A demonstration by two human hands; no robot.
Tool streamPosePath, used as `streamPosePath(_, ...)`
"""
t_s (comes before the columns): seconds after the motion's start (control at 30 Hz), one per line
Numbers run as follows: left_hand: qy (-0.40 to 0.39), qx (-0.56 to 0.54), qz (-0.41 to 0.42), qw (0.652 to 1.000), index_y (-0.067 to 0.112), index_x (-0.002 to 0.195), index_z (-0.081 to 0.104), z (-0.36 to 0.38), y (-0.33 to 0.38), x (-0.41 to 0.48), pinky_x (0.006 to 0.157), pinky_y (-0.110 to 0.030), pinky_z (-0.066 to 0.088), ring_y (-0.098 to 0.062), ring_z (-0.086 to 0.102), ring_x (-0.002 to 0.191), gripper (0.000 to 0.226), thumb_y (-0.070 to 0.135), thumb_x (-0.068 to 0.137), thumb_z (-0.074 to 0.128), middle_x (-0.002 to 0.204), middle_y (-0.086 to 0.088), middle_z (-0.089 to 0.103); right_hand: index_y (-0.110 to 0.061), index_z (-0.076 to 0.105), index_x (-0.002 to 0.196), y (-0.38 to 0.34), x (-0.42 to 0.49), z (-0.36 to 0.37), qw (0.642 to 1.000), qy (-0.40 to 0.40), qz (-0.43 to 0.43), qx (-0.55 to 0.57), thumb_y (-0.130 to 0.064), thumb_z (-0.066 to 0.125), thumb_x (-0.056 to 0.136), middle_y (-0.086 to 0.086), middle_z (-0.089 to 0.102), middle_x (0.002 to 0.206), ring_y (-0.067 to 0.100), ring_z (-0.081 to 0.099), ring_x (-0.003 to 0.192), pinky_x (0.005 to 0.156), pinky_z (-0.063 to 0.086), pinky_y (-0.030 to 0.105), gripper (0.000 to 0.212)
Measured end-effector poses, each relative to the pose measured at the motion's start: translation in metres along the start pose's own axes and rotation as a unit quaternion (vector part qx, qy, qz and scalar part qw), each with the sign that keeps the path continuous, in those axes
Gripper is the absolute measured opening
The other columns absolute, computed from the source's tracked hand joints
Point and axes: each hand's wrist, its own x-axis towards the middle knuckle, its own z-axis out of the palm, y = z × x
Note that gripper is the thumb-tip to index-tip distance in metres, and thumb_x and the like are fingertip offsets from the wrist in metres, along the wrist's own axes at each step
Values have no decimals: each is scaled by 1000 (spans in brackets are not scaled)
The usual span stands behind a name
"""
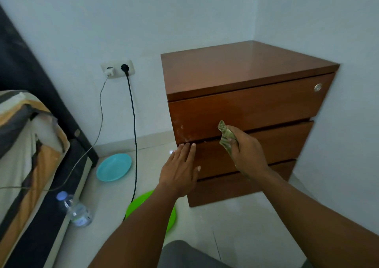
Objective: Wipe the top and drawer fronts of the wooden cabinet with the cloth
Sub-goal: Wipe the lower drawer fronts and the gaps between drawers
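The wooden cabinet (pixel 246 71) stands in the room's corner, with three drawer fronts and a round lock at the top drawer's right. My right hand (pixel 246 153) grips a crumpled greenish cloth (pixel 225 133) and holds it against the gap between the top and middle drawers. My left hand (pixel 179 169) rests flat with fingers spread on the left end of the middle drawer front (pixel 276 144). White smudges mark the top drawer's lower left corner.
A bed with a striped cover (pixel 26 144) fills the left. On the tiled floor lie a blue plate (pixel 113 167), a green plate (pixel 168 220) and a water bottle (pixel 75 210). Two cables hang from a wall socket (pixel 118 69).
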Motion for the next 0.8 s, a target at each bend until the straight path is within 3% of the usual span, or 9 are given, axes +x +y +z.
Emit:
streamPosePath(0.07, 8, -7, 1, 1000, 18, 161, 3, -3, -1, 6, 124, -41, 18, -27, 14, 153, 71, 52, 104, 27, 167, -7, 15, -17, 46, 146, -5, 5, 4, 1000, 8, -13, -2, -20, 46, 104, 2, 62, 135, 18, 61, 116, 94, 54, 34, 42)
streamPosePath(0.13, 9, -8, 10, 1000, 20, 161, 3, -6, -4, 11, 123, -41, 20, -27, 19, 151, 71, 52, 104, 28, 166, -5, 18, -17, 46, 146, -8, 11, 6, 1000, 10, -21, 0, -19, 46, 104, 1, 61, 136, 17, 60, 119, 97, 53, 34, 42)
streamPosePath(0.47, -2, 31, 30, 999, 17, 161, -1, -1, -7, 20, 113, -41, 34, -30, 31, 138, 74, 52, 102, 27, 154, -11, 26, -16, 48, 145, -3, 20, 10, 999, 12, -40, -19, -16, 46, 103, 1, 61, 136, 17, 60, 120, 96, 53, 31, 42)
streamPosePath(0.8, -7, 65, 20, 998, 15, 160, -4, 3, 0, 22, 112, -42, 32, -32, 28, 137, 78, 51, 99, 30, 154, -14, 21, -14, 47, 145, 9, 12, 10, 999, 3, -27, -32, -14, 48, 102, 5, 62, 135, 21, 63, 117, 91, 55, 34, 44)
